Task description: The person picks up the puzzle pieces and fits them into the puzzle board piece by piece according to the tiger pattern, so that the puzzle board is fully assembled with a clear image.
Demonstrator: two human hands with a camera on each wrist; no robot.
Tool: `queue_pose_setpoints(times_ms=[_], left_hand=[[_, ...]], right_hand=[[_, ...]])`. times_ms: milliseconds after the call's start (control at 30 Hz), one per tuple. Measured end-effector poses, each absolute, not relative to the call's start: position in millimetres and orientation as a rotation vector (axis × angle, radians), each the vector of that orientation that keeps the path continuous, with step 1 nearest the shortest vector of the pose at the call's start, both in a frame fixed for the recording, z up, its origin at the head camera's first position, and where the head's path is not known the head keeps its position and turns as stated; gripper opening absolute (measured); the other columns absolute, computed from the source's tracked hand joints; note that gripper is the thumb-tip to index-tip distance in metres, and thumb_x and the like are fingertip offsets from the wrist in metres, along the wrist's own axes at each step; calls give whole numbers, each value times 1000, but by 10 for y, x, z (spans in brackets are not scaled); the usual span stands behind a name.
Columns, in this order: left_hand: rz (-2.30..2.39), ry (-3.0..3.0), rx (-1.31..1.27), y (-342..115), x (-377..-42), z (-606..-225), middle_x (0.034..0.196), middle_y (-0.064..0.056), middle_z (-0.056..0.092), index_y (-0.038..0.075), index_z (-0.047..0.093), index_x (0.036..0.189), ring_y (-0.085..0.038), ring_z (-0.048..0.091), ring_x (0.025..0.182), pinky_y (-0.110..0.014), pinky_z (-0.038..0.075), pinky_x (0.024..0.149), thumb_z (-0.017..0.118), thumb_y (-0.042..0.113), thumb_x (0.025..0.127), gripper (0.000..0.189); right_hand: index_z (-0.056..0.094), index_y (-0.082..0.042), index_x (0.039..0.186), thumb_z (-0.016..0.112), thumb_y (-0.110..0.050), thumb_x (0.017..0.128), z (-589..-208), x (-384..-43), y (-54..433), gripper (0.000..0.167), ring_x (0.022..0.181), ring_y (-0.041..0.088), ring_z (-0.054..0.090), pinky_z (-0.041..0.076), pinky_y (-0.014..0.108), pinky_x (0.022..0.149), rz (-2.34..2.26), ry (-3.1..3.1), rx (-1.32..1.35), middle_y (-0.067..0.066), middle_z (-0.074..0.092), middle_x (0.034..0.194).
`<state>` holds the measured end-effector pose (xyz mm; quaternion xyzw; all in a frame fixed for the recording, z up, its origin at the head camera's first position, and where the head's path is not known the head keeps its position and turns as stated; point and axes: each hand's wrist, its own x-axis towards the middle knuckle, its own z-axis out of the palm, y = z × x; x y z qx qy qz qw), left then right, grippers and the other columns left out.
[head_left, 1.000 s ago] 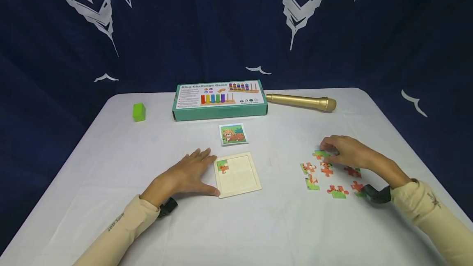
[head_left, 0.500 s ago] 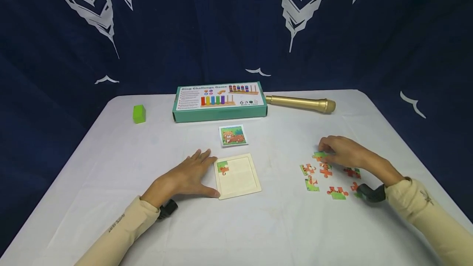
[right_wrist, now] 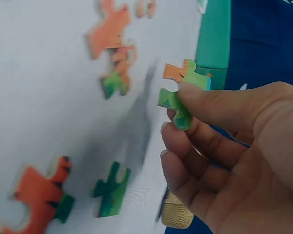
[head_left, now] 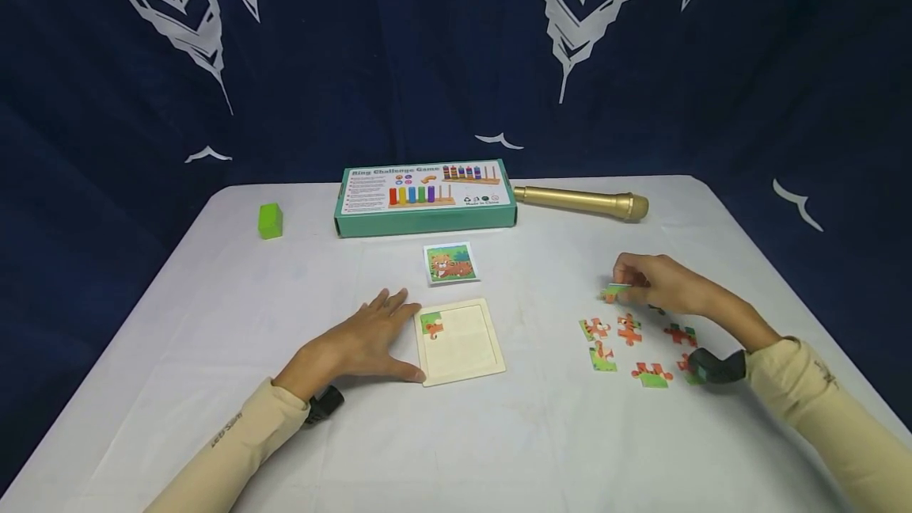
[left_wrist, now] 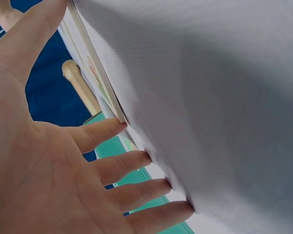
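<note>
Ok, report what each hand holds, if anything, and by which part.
The right hand pinches a green and orange puzzle piece by its palm-side edge. The left hand grips nothing; it lies spread against the board.

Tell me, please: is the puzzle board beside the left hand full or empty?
Nearly empty: the puzzle board holds one green-and-orange piece in its far left corner, and the rest is bare.

Smooth wood-look tray (head_left: 466,347), smooth puzzle piece (right_wrist: 196,78), metallic-looking microphone (head_left: 580,200), matt tablecloth (head_left: 534,442)
</note>
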<state>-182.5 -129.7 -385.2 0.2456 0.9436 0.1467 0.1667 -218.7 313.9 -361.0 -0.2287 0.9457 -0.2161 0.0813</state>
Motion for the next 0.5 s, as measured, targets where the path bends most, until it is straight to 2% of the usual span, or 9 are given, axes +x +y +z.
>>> queue_pose_setpoints(times_ms=[233,367,500], left_hand=[[377,2684,768,-1274,-1783,-3813,158,-10,23,4,33,149,-36,15,145,-56,20,113,75,60,72,104],[346,2691,824,-1246,-1753,-3791,156,-8,28,3,33,148,-34,20,144,-53,22,114,74,59,74,102],[321,2695,826,-1230,-1734,-3793,155,-8,30,3,34,148,-34,21,144,-53,22,114,75,59,73,102]], right_hand=[[56,-10,94,68,-2,86,-3561,-2221,3080,17,67,11,46,39,23,59,-731,2828,-697,-3,54,74],[55,-10,95,69,-3,86,-3554,-2226,3040,18,68,10,47,41,23,62,-742,2815,-707,-4,56,77],[54,-11,98,68,-4,88,-3548,-2224,3010,18,62,8,44,40,23,61,-762,2799,-707,-3,54,73]])
